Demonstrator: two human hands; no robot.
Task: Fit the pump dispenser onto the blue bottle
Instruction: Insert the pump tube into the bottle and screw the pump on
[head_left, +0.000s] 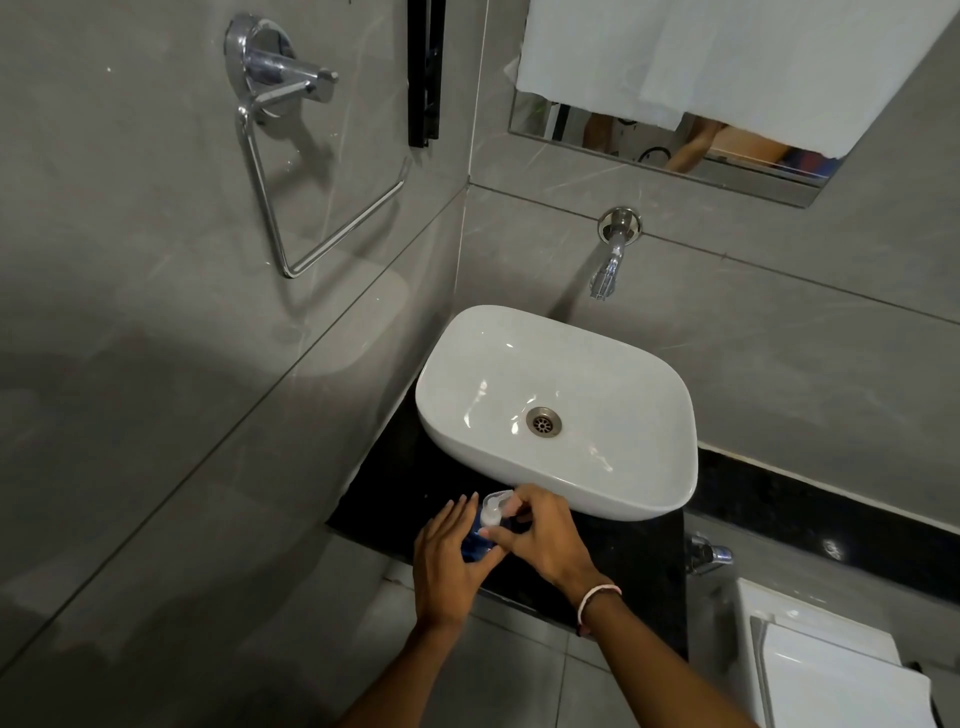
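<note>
Forearms reach in from the bottom edge, seen from above by a camera worn on the person's head. Nearest, the left hand (445, 558) cups the side of a small blue plastic bottle (474, 546), fingers long and loosely spread around its body, most likely to keep it upright and stop it turning. The right hand (540, 535), with a pale pink band (597, 597) at the wrist, comes in from the other side, thumb and fingertips pinched on the collar of a clear plastic pump dispenser (493, 512). The pump sits on top of the bottle's neck, its nozzle pointing away from the person. Whether it is fully seated cannot be told; the grip suggests it is being twisted or pressed home.

The bottle stands on a narrow black stone tabletop (379, 501), at its left end, just in front of a white ceramic countertop basin (649, 431) with a metal drain, a handy spot for soap. Beyond the basin, a chrome wall tap (610, 254) hangs over its far rim. Farther left, a chrome towel ring (291, 171) is fixed to the grey tiled wall. At the top, a white towel (691, 67) covers much of a mirror (675, 150).
</note>
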